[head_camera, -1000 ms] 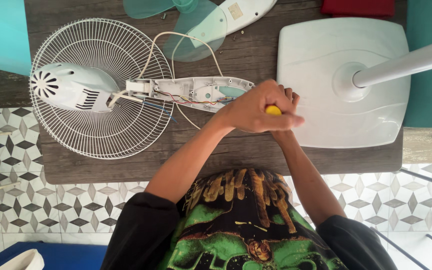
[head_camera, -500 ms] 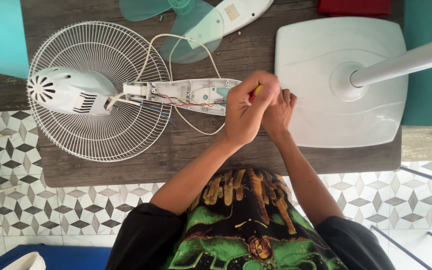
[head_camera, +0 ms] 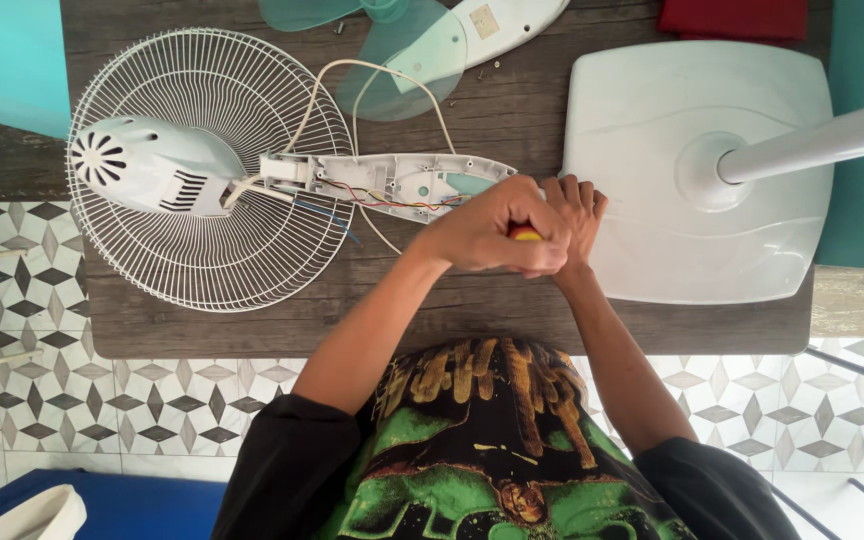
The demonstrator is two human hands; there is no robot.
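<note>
My left hand (head_camera: 487, 235) is a closed fist around a tool with a yellow handle (head_camera: 524, 232), of which only a sliver shows. My right hand (head_camera: 577, 212) is curled tight against it, and what it grips is hidden. Both hands sit at the right end of the fan's opened white control housing (head_camera: 392, 183), where thin coloured wires lie bare. The housing joins the white motor casing (head_camera: 147, 165), which lies on the round wire grille (head_camera: 212, 265).
All of this lies on a dark wooden table (head_camera: 452, 320). The square white fan base (head_camera: 652, 120) with its pole (head_camera: 812, 145) is just right of my hands. A white cover piece (head_camera: 482, 28) and translucent teal blades (head_camera: 392, 80) lie at the far edge, with small screws nearby.
My hands stay pressed together at the housing's end. The left fist has turned and dropped slightly toward me, and the yellow handle now shows lower between the hands.
</note>
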